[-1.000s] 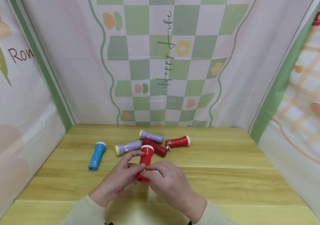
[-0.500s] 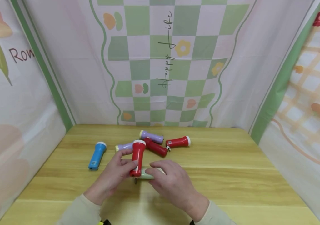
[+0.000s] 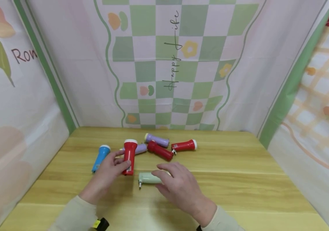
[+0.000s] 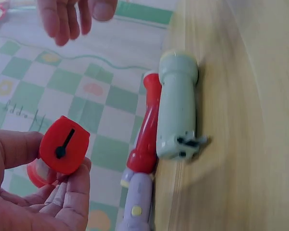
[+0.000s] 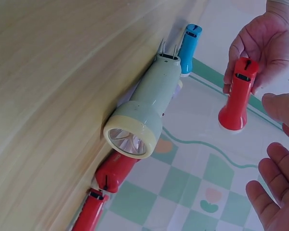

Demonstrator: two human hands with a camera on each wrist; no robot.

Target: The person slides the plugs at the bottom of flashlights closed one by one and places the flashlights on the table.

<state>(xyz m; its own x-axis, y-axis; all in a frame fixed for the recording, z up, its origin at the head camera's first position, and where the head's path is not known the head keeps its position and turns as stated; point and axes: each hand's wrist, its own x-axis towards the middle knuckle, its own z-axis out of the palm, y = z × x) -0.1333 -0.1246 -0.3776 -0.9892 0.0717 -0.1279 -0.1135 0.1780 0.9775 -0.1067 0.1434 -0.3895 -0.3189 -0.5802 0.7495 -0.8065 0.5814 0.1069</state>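
In the head view my left hand (image 3: 105, 173) grips a red flashlight (image 3: 130, 150), thumb across its lower body, its white-rimmed head pointing away. The left wrist view looks at the tail end of this red flashlight (image 4: 67, 154), with a black slot in it. A pale green flashlight (image 3: 148, 178) lies on the table between my hands, metal plug prongs (image 5: 162, 46) sticking out near its tail. My right hand (image 3: 180, 189) hovers over the green flashlight's head end, fingers spread and bent a little, holding nothing.
Farther back on the table (image 3: 225, 160) lie a dark red flashlight (image 3: 160, 150), another red one (image 3: 183, 145) and two purple flashlights (image 3: 157, 140). A blue flashlight (image 3: 101, 157) is at the left, partly behind my left hand. Patterned cloth (image 3: 167, 70) hangs behind the table.
My left hand has carried the red flashlight leftward, away from my right hand. My right hand has let go of it and stays over the green flashlight, which now shows more fully.
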